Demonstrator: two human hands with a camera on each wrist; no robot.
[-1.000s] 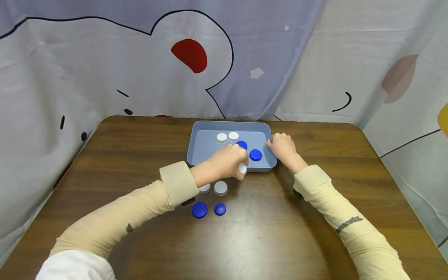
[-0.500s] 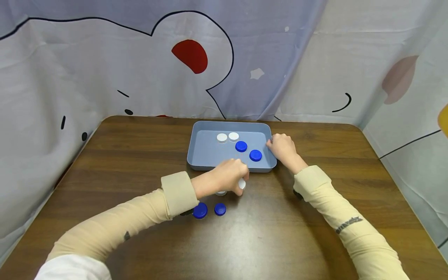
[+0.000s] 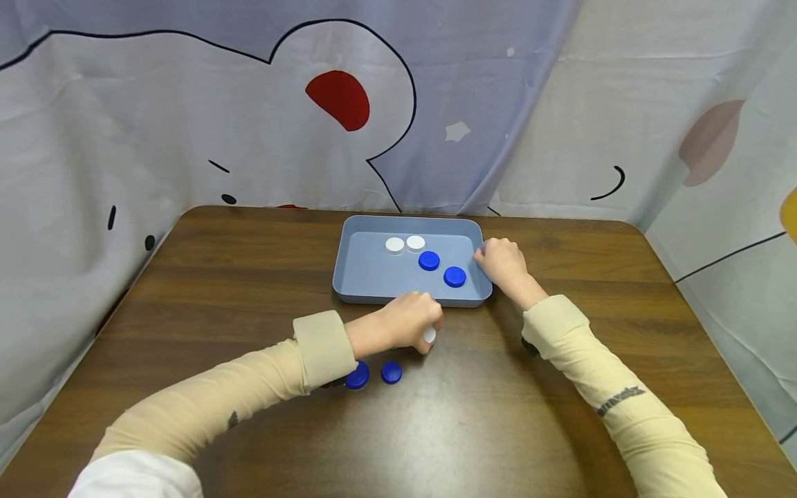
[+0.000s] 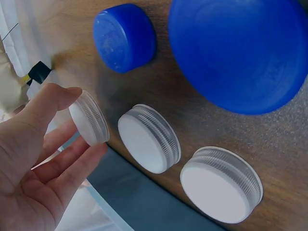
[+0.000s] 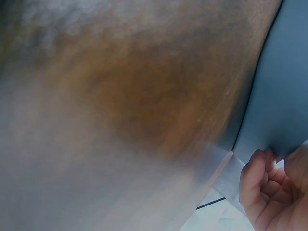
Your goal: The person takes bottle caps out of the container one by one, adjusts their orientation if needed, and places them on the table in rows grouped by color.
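Observation:
My left hand [image 3: 407, 321] pinches a white bottle cap [image 3: 429, 335] between thumb and fingers, just in front of the tray's near side. In the left wrist view, that cap stands in line with two more white caps, a nearer one [image 4: 149, 138] and a farther one [image 4: 221, 184]; the head view hides both behind the hand. A small blue cap [image 3: 391, 373] and a larger blue cap [image 3: 358, 375] lie closer to me, the larger partly covered by the sleeve. At the grey-blue tray's [image 3: 361, 270] right end, my right hand [image 3: 503, 264] grips the rim.
Inside the tray rest two white caps, one left [image 3: 395, 245] and one right [image 3: 416, 243], plus two blue caps, one farther [image 3: 429, 261] and one nearer [image 3: 454, 277]. A printed curtain [image 3: 249, 124] hangs behind the wooden table [image 3: 249, 256].
With the white cap in its fingers, my left hand has come back toward me from the tray's near rim, uncovering a blue cap inside. The right hand and tray have stayed put.

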